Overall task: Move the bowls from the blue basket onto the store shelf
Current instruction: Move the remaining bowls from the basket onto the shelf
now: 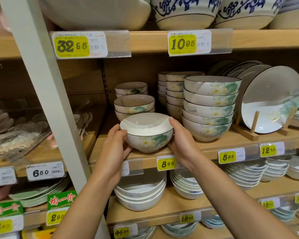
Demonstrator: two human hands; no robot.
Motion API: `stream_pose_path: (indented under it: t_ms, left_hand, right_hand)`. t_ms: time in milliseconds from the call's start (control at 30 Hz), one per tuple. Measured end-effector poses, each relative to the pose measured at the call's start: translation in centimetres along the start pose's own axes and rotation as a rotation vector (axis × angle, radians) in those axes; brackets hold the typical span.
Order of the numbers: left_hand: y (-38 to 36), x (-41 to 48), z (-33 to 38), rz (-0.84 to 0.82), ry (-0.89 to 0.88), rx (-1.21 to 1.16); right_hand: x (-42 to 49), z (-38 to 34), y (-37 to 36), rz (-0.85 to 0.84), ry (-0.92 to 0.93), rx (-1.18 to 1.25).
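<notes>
- Head view: our left hand (114,147) cups the left side of the bowl (146,133), fingers wrapped under its wall.
- The bowl sits at the front edge of the wooden shelf (211,144), just above the 8.95 price tag (166,163). We can't tell if its foot is touching or just clear. It looks empty.
- Behind it, a short stack of matching bowls (134,105), likely the row it belongs in.
- Our right hand (182,142) grips the right side, thumb on the rim. We judge two hands are used because it's fragile.
- Right: a taller stack of larger bowls (209,107), then plates (269,99) standing in a wooden rack (252,128).
- The blue basket is out of frame.
</notes>
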State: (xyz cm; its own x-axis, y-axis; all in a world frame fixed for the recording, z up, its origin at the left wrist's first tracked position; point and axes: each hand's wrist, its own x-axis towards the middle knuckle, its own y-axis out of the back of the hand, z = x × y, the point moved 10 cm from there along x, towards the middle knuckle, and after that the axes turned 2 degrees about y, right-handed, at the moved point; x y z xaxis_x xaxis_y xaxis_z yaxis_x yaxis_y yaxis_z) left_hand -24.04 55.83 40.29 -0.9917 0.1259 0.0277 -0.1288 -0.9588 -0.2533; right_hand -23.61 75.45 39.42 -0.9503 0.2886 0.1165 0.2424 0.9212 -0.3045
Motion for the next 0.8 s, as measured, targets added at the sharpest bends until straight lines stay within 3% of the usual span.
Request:
stream_pose_path:
  t_ms: [267, 367, 500, 667, 800]
  left_hand:
    - [-1.7, 0.5, 0.6, -0.004, -0.059, 0.095]
    - [-2.2, 0.1, 2.0, -0.026, -0.128, 0.031]
    - [-1.5, 1.2, 8.4, 0.14, -0.357, -0.093]
    - [-2.5, 8.0, 12.1, 0.33, -0.281, -0.114]
    - [-2.9, 10.9, 13.1, 0.36, -0.391, 0.021]
  right_hand:
    - [0.0, -1.3, -1.2, 0.069, 0.101, -0.163]
    - [-0.7, -3.7, -1.9, 0.088, 0.188, -0.109]
    - [0.4, -8.8, -4.8, 0.074, 0.298, -0.148]
    - [6.2, -11.9, -6.6, 0.184, 0.332, -0.164]
    - [9.7, -10.4, -6.9, 0.196, 0.335, -0.169]
